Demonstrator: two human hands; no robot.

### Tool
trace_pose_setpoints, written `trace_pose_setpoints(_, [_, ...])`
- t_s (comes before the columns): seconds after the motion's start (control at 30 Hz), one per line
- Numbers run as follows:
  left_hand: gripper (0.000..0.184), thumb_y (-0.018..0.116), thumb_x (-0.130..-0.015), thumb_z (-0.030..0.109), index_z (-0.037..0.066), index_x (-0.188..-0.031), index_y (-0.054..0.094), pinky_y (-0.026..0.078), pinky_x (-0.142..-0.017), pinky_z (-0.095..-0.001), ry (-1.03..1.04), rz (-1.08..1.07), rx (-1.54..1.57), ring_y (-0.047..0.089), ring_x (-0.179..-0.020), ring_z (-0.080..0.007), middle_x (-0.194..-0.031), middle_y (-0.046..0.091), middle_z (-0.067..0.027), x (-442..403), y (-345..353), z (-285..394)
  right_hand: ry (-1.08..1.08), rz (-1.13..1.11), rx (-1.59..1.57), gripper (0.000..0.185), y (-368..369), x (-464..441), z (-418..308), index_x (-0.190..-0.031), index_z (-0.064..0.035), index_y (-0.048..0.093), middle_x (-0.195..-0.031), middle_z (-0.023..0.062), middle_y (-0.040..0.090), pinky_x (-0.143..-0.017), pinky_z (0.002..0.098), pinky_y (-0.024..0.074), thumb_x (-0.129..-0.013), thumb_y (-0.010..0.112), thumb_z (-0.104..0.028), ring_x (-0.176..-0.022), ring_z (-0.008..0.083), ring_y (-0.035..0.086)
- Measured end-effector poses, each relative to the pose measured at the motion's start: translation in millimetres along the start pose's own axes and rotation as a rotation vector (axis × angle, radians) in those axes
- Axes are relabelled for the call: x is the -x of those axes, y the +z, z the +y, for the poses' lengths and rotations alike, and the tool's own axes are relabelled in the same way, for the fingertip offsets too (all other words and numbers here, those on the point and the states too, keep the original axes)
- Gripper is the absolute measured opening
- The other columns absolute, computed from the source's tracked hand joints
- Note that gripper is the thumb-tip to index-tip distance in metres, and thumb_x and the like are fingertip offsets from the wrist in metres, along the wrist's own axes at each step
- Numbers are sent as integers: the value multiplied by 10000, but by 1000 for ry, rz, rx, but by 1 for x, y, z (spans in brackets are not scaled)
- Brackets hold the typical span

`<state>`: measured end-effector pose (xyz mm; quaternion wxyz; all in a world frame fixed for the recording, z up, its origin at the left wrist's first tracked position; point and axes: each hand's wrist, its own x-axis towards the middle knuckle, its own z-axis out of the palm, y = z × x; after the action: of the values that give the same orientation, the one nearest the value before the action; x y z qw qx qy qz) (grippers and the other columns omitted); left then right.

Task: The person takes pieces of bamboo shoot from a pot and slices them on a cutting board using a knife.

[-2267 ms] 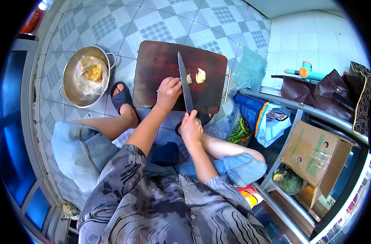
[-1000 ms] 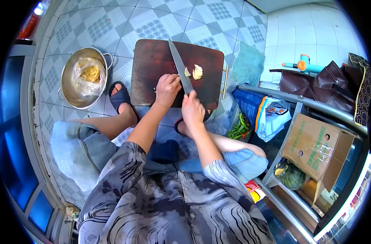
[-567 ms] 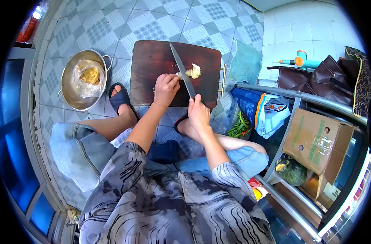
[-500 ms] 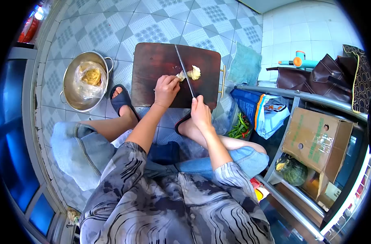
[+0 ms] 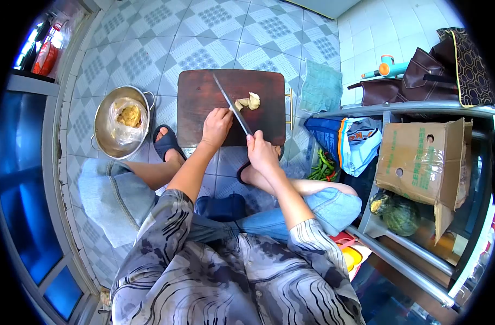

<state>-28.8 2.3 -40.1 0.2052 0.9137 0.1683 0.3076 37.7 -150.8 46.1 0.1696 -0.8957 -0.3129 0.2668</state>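
My right hand (image 5: pixel 262 151) is wrapped round the handle of a kitchen knife (image 5: pixel 229 99), whose long blade slants up and left across a dark wooden cutting board (image 5: pixel 201 89). My left hand (image 5: pixel 217 125) rests on the board just left of the blade, fingers curled and pressed together. Whatever is under its fingertips is too small and hidden to make out. Right of the blade lie pale, knobby pieces that look like ginger (image 5: pixel 250 101), touched by neither hand.
Left of my foot stands a metal pot (image 5: pixel 100 122) holding a plastic bag of yellowish food (image 5: pixel 129 116). Green peppers (image 5: pixel 323 167), a blue-and-white bag (image 5: pixel 356 143), a cardboard box (image 5: pixel 410 162) and a dark green squash (image 5: pixel 400 215) are at the right, by a metal rack.
The knife has swung from steep to more slanted, its tip further left. My left hand has drawn back from the pale pieces, which now lie right of the blade. The whole view has shifted slightly.
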Motion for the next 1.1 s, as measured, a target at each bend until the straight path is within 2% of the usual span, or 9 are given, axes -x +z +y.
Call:
trace_pose_setpoints(0.2, [255,688,-610,68,52,-860,642,492,-734,-349,29,-59,-16,574,-831,-248,-874,599,-60,2,0,-2,-72,54,175,272,25,4,3,-936,-43,403,-682,225,626,-559,488,526,-952,394,-315,-632,394,638])
trace_pose_setpoints(0.3, [254,682,-598,51,50,-850,649,494,-738,-354,-44,23,15,578,-844,-252,-877,605,-63,2,6,6,-46,68,155,244,33,0,6,-944,-58,399,-696,228,623,-565,534,498,-956,389,-301,-645,427,621])
trace_pose_setpoints(0.4, [221,661,-602,34,44,-823,649,486,-750,-356,-155,106,32,572,-850,-245,-871,598,-63,0,13,10,-58,85,195,241,41,-9,6,-948,-56,400,-693,221,621,-554,518,506,-953,400,-297,-633,414,624])
trace_pose_setpoints(0.47, [231,658,-595,28,32,-826,654,484,-750,-363,-183,140,22,573,-847,-255,-869,600,-73,0,16,10,-85,96,240,313,46,-19,3,-995,0,418,-674,214,615,-509,455,533,-951,405,-310,-596,362,641])
trace_pose_setpoints(0.73, [222,667,-593,39,30,-815,661,480,-735,-366,-224,133,70,570,-812,-256,-865,603,-73,-6,15,10,-129,102,218,302,43,-57,-16,-1006,0,417,-682,206,616,-531,458,523,-950,409,-296,-614,368,640])
trace_pose_setpoints(0.83, [234,670,-601,50,32,-835,665,476,-724,-362,-208,135,30,569,-805,-252,-864,603,-69,-6,17,9,-30,111,170,216,46,-33,-4,-969,-70,391,-722,225,624,-562,524,500,-948,402,-285,-651,416,625])
trace_pose_setpoints(0.93, [265,673,-605,62,34,-868,666,472,-719,-356,-195,138,12,567,-804,-245,-866,601,-65,-6,18,9,58,106,206,218,56,-1,14,-983,-74,392,-720,222,623,-564,527,499,-946,406,-289,-648,419,623])
trace_pose_setpoints(0.97, [264,674,-604,62,33,-865,665,472,-719,-354,-190,135,14,565,-799,-242,-868,601,-64,-7,17,9,48,100,274,274,58,4,18,-992,-37,395,-703,220,621,-543,476,524,-941,432,-304,-609,382,638])
trace_pose_setpoints(1.1, [256,671,-602,62,30,-856,661,471,-715,-351,-187,132,5,561,-785,-236,-879,602,-61,-8,20,6,57,111,244,227,51,-16,2,-981,-70,394,-702,223,621,-552,512,510,-944,411,-293,-628,410,626])
